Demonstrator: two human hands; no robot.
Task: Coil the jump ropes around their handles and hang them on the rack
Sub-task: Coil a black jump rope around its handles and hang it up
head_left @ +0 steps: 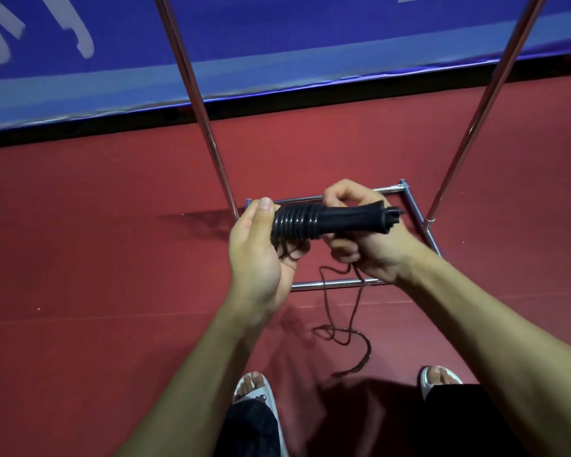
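Handles (350,219) of a black jump rope lie level between both hands, held out in front of the body above the base of the rack (310,285). The left hand (257,255) grips their left end, thumb pressed on top and fingers curled underneath. The right hand (366,249) is closed round them further right, fingers curled over the top and the wrist below; whether it also pinches the cord cannot be told. The handles' flared right end sticks out past this hand.

Rope (294,222) is wound in tight, even turns round the left part of the handles, just beside the left thumb. From under the hands two thin strands drop to the floor (112,258), where the slack (325,334) lies in loose loops in front of the feet.

The rack is chrome tube: a rectangular base on the red floor and two poles, one (192,90) rising at the left and one (485,103) at the right. Behind it runs a blue banner (277,44) with pale markings. Two feet in white slippers (254,387) show at the bottom edge.
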